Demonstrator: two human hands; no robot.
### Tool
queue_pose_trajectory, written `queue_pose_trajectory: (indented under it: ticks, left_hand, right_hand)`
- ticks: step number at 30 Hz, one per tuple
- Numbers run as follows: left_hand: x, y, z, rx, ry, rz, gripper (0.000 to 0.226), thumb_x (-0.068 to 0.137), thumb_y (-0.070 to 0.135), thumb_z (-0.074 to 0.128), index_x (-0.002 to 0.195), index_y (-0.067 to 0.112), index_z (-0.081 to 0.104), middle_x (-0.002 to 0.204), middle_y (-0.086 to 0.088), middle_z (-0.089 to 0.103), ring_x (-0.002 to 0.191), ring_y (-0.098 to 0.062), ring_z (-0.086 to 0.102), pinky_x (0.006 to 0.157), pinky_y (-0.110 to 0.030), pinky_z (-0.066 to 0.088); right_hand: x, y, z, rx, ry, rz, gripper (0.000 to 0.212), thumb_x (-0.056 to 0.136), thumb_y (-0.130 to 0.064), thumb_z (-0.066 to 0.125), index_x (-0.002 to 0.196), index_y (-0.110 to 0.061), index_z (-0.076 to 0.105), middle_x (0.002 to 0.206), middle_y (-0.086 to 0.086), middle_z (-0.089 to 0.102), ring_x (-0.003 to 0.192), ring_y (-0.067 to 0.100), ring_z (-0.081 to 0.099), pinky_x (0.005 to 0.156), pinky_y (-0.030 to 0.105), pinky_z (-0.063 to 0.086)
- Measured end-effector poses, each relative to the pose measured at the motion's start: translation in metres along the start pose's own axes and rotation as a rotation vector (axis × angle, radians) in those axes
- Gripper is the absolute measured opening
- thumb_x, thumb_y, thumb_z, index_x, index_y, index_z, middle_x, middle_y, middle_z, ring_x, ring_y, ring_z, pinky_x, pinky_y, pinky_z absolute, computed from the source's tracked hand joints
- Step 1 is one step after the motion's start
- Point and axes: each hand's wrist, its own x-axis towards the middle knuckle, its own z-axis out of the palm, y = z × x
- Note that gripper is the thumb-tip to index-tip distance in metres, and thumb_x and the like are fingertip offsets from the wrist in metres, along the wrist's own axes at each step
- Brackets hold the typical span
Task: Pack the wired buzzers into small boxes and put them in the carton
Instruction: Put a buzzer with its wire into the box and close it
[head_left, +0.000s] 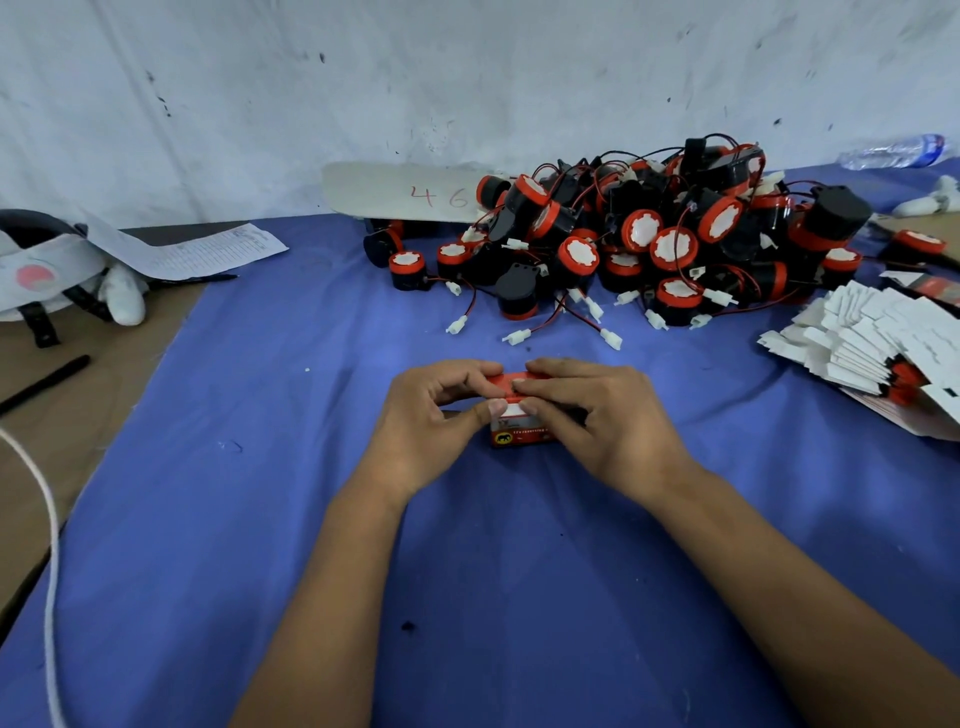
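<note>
A small red box with a black animal logo stands on the blue cloth at the centre. My left hand grips its left side, thumb on the front top edge. My right hand holds the right side, fingers curled over the top flap. Behind them lies a big heap of black-and-red wired buzzers with red and black leads and white plugs. A stack of flat unfolded small boxes lies at the right. No carton is in view.
A grey card marked "46" leans behind the heap. At the left lie a helmet-like headset, a printed sheet, a black pen and a white cord. A plastic bottle lies at the far right.
</note>
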Motion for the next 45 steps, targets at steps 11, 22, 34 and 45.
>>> queue_pose_trajectory:
  ticks: [11,22,34,45]
  left_hand:
    - [0.0,0.005,-0.002,0.025,-0.014,0.021,0.025,0.086,0.004,0.081,0.076,0.025,0.074,0.112,0.004,0.075,0.104,-0.001,0.07,0.088,-0.014,0.05]
    - [-0.002,0.005,0.0,-0.009,-0.052,0.07,0.019,0.076,0.003,0.09,0.082,0.019,0.081,0.114,0.003,0.073,0.111,-0.007,0.069,0.094,-0.026,0.057]
    - [0.001,-0.004,0.004,0.113,0.066,0.152,0.017,0.075,-0.008,0.086,0.08,0.007,0.078,0.1,0.002,0.078,0.105,-0.012,0.072,0.096,-0.037,0.057]
    - [0.001,-0.005,0.007,0.248,0.138,0.308,0.024,0.069,-0.003,0.091,0.073,0.014,0.074,0.095,0.005,0.078,0.098,-0.012,0.067,0.09,-0.021,0.051]
  right_hand:
    - [0.0,0.004,-0.006,0.141,-0.051,0.065,0.024,0.095,-0.029,0.073,0.118,-0.029,0.078,0.131,-0.007,0.069,0.125,0.004,0.061,0.098,0.038,0.055]
    - [0.002,0.002,-0.01,0.353,-0.11,0.185,0.025,0.09,-0.017,0.079,0.112,-0.027,0.08,0.13,-0.006,0.07,0.124,-0.002,0.06,0.103,0.03,0.053]
    - [0.001,0.018,-0.017,0.504,-0.103,0.237,0.013,0.09,-0.004,0.076,0.099,-0.01,0.082,0.123,-0.006,0.072,0.118,0.003,0.066,0.093,0.032,0.059]
    - [0.001,0.017,-0.008,0.223,0.023,-0.034,0.019,0.081,-0.016,0.087,0.096,-0.008,0.079,0.119,0.004,0.074,0.129,0.016,0.062,0.106,0.042,0.052]
